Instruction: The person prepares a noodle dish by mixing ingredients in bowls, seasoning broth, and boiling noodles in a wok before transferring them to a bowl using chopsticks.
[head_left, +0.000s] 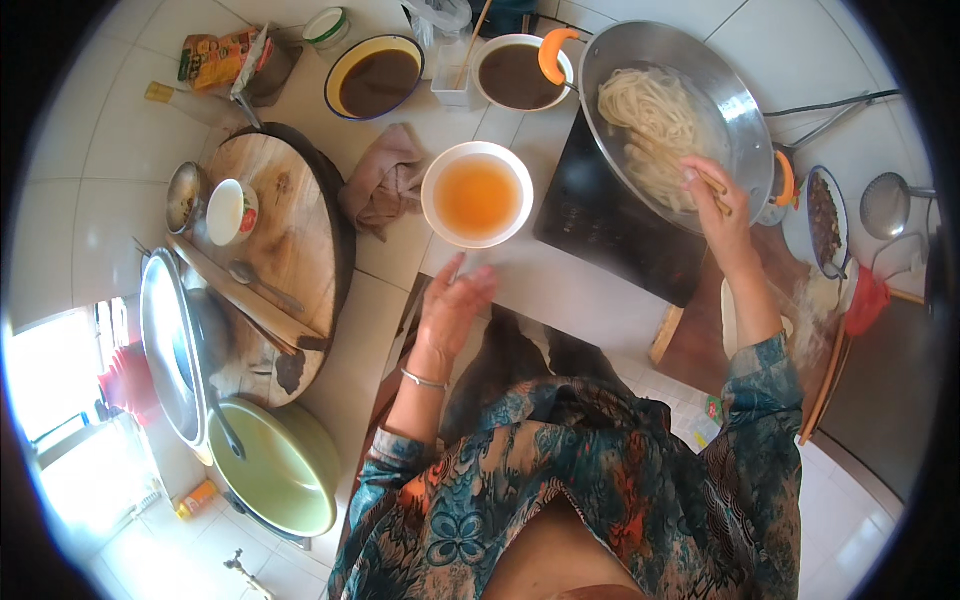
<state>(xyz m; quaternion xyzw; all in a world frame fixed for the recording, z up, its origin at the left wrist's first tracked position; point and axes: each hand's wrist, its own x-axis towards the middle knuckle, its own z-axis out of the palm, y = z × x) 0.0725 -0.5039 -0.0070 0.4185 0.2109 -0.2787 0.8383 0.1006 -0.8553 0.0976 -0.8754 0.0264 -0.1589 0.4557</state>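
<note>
My right hand (716, 199) grips a pair of wooden chopsticks (652, 154), whose far ends are among the pale noodles (649, 105) in a wide metal pot (720, 82) with orange handles. The pot sits on a black induction cooktop (600, 225). My left hand (461, 296) is slightly blurred, its fingers apart and nothing in it, just below a white bowl (478, 238) of orange-brown liquid. Beyond that bowl stand a yellow-lined bowl (379, 79) and a white bowl (523, 71), both with dark liquid. A crumpled cloth (386, 180) lies to the left.
At left, a round wooden chopping board (289, 217) holds a small bowl (231, 212), a spoon (262, 283) and a rolling pin (240, 292). A green basin (277, 472) stands nearer. At right are a dish of dark chopped food (825, 217), a skimmer (885, 206) and a wooden board (697, 322).
</note>
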